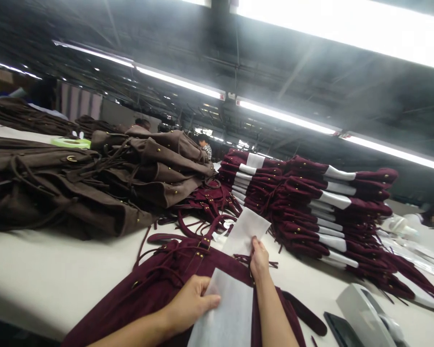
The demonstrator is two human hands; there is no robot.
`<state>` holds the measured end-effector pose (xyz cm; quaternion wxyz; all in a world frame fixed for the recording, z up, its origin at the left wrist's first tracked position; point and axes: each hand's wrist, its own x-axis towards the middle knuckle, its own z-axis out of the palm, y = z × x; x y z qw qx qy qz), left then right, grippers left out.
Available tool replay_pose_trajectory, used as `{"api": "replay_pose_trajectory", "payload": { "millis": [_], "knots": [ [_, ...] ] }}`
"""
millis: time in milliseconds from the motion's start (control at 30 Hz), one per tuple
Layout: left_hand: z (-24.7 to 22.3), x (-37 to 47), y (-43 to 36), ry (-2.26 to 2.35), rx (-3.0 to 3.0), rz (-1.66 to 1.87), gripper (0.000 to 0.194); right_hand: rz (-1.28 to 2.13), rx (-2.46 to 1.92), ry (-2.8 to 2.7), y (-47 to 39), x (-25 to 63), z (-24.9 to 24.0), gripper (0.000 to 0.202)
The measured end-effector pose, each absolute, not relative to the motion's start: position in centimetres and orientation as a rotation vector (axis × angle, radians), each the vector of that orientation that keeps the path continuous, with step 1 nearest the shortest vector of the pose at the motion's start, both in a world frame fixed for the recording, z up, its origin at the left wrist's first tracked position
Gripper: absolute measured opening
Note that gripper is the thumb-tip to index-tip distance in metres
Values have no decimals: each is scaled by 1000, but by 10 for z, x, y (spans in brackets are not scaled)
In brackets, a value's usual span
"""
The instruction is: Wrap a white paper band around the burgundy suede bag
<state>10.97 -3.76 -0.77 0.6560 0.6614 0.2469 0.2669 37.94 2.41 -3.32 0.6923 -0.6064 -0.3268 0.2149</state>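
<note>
A burgundy bag with straps, cords and brass-coloured fittings lies flat on the table in front of me. White paper covers its near face, and a white paper piece stands out beyond its top edge. Whether both are one strip I cannot tell, as the bag's edge comes between. My left hand grips the left edge of the near paper, thumb on top. My right hand pinches the right edge of the far part, its forearm crossing over the bag. A strap end sticks out at the bag's right.
Tall stacks of burgundy bags wrapped with white paper bands stand at the back right. Brown bags are heaped at the left. A grey dispenser-like device and a dark flat object lie front right. A person is far behind.
</note>
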Motion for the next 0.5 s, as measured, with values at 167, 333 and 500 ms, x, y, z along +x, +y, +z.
{"api": "replay_pose_trajectory", "payload": {
  "millis": [167,333,500],
  "knots": [
    [-8,135,-1,854,1739,608,14,659,-1132,-791,15,357,-18,61],
    [-11,143,10,954,1868,605,11,770,-1138,-857,6,350,-18,56],
    [-19,139,6,828,1934,638,19,782,-1288,-937,2,350,-10,53]
  ]
}}
